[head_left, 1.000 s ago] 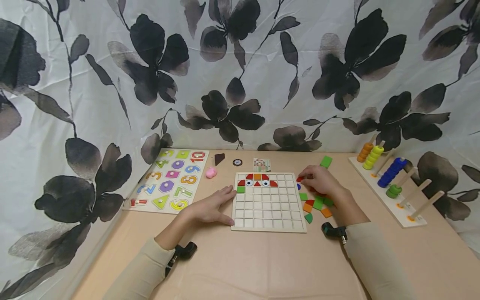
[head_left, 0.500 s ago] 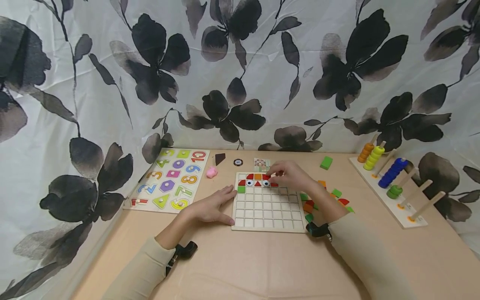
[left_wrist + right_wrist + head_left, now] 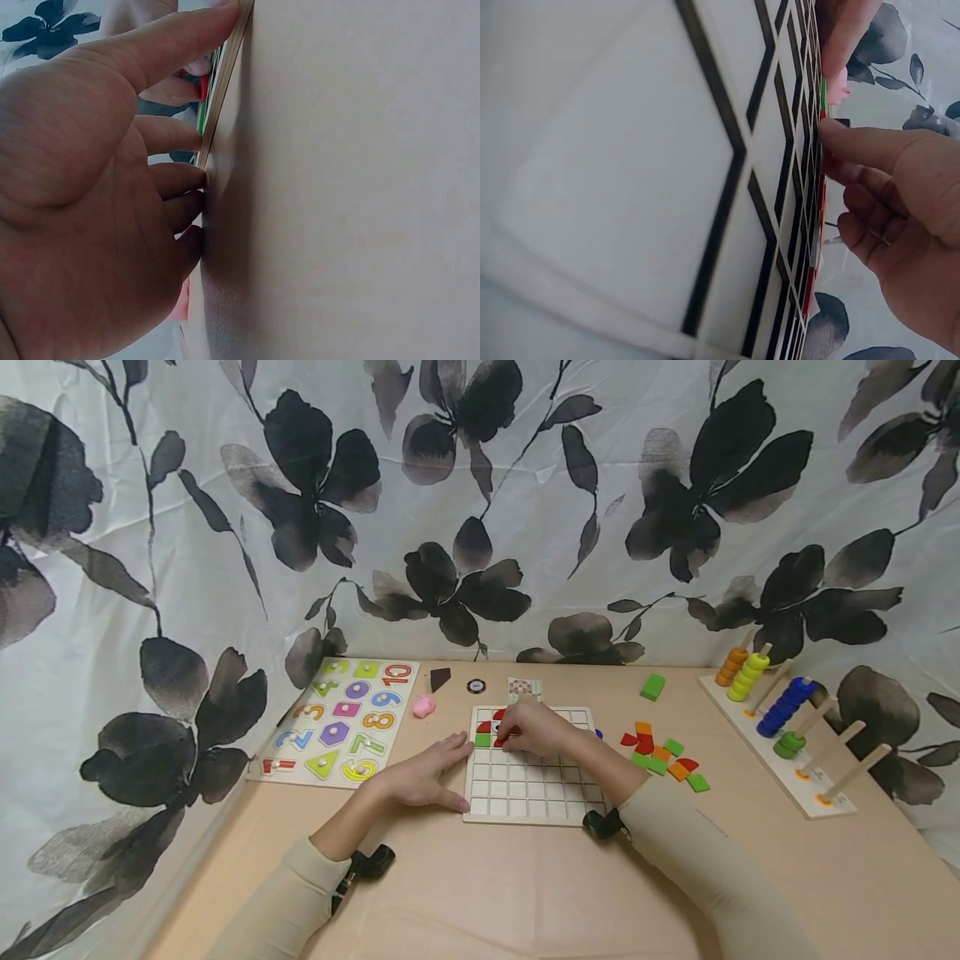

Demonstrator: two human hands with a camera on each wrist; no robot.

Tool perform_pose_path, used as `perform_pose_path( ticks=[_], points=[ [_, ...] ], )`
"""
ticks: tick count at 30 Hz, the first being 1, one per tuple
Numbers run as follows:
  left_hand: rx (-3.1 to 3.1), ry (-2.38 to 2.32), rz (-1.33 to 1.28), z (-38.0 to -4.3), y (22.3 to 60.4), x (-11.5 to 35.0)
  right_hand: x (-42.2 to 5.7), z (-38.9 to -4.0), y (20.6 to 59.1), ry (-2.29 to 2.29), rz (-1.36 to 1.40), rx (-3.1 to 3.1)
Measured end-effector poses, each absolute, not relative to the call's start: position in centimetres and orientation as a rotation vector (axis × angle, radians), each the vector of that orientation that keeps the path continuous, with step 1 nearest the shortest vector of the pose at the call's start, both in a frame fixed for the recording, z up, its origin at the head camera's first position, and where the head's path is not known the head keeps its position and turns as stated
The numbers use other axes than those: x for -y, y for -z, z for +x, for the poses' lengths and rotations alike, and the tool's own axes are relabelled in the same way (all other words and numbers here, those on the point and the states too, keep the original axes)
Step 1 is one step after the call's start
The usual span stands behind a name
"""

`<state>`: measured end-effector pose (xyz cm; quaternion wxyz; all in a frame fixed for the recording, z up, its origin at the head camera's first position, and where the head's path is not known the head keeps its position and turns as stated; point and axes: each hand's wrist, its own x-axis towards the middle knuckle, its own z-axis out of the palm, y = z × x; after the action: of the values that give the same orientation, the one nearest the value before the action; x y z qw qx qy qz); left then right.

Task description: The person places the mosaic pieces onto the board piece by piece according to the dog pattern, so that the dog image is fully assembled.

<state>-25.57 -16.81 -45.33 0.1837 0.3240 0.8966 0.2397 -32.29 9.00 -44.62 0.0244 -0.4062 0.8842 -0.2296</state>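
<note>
A white grid board (image 3: 536,789) lies on the table with colored tiles in its far rows. My right hand (image 3: 536,728) is over the board's upper left and pinches a small red tile (image 3: 498,742), just right of a green tile (image 3: 482,740). In the right wrist view, the thumb and forefinger of that hand (image 3: 907,187) meet at the grid's surface. Most of the tiles on the board are hidden behind it. My left hand (image 3: 420,774) rests along the board's left edge, thumb and fingers extended. The left wrist view shows its fingertips touching the board's side (image 3: 225,82).
Loose red, orange and green tiles (image 3: 660,758) lie right of the board, with a green block (image 3: 652,686) beyond. A peg rack (image 3: 776,752) with rings stands far right. A number puzzle (image 3: 341,722), pink lump (image 3: 423,706) and patterned card (image 3: 523,687) lie left and behind.
My right hand has moved left from the loose tiles, first to the board's far row, then to its second row near the green tile. My left hand has stayed in place.
</note>
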Motion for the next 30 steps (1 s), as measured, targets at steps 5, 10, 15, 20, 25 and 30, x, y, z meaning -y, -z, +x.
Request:
perform_pose_path(
  ticks=[5,10,15,20,25,30],
  points=[
    [-2.533,-0.682,0.910,-25.5,45.2,16.9,-9.0,-32.3,44.7,0.662,-1.223,-2.745],
    [-2.533,-0.686,0.903,-25.5,45.1,16.9,-8.9,-32.4,44.8,0.653,-1.250,-2.735],
    [-2.534,-0.682,0.902,-25.4,45.1,16.9,-8.6,-32.2,44.8,0.655,-1.306,-2.734],
    [-2.533,-0.681,0.899,-25.3,45.2,16.9,-8.9,-32.2,44.9,0.652,-1.285,-2.714],
    [-2.533,-0.683,0.902,-25.3,45.1,16.9,-10.2,-31.9,44.5,0.738,-1.245,-2.694],
    [-2.534,-0.685,0.904,-25.4,45.2,16.9,-13.8,-31.0,42.6,0.976,-1.105,-2.767]
  ],
)
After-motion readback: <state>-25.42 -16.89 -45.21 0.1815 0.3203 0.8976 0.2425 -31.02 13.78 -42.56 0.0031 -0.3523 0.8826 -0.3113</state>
